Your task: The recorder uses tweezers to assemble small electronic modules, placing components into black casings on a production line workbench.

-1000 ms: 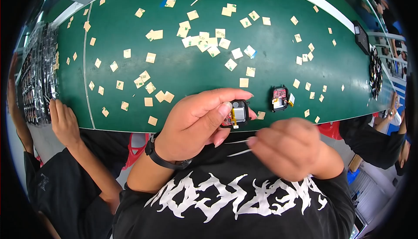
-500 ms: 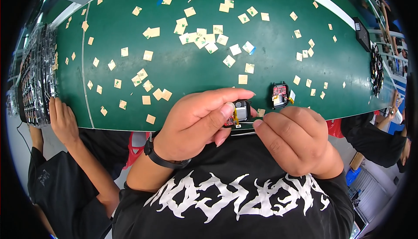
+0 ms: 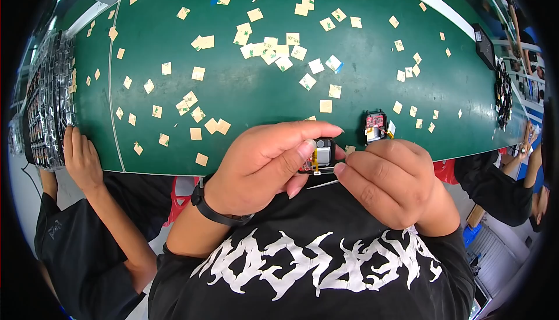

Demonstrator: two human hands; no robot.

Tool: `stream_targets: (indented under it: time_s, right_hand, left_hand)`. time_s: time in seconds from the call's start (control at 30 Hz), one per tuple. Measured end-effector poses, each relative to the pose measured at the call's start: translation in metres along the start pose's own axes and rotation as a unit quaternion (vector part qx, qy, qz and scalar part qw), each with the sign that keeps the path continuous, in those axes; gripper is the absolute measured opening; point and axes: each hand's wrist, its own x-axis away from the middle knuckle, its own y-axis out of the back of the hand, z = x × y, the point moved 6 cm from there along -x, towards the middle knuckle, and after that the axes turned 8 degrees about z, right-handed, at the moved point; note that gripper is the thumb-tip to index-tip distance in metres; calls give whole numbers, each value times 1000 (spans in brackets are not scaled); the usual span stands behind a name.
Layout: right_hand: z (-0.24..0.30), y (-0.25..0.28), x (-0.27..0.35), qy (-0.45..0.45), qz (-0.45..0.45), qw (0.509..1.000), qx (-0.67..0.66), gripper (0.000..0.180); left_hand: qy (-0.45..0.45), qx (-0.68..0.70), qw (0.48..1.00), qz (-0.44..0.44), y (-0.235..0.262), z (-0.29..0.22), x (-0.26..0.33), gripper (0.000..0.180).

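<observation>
My left hand [image 3: 256,160] grips a small black electronic housing [image 3: 325,152] between thumb and fingers, just above the table's near edge. The housing is open-faced and shows a silver block, part of a red circuit board and a yellow flex strip with a pale end. The fingers of my right hand [image 3: 391,183] are pinched together, their tips close to the housing's lower right side. Whatever they hold, if anything, is hidden. A second black housing [image 3: 374,126] with a red board and yellow strip lies on the table just beyond my right hand.
Many square tan paper pieces [image 3: 198,73] are scattered over the green table [image 3: 250,98]. Plastic-wrapped trays [image 3: 52,104] stand at the left, by a co-worker's hand [image 3: 83,160]. A black box [image 3: 483,46] and a dark pile [image 3: 503,96] sit at the right.
My right fingertips have moved slightly left, closer to the housing. The housing is tilted a little differently in my left hand. The co-worker's hand has shifted slightly left.
</observation>
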Motion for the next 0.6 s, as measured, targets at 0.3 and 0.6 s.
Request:
stream_targets:
  time_s: [0.3, 0.6]
  right_hand:
    - [-5, 0, 2, 36, 31, 998, -30, 27]
    - [-9, 8, 2, -3, 73, 997, -4, 26]
  left_hand:
    - [24, -84, 996, 11, -1, -3, -3, 36]
    - [12, -84, 996, 16, -1, 0, -4, 42]
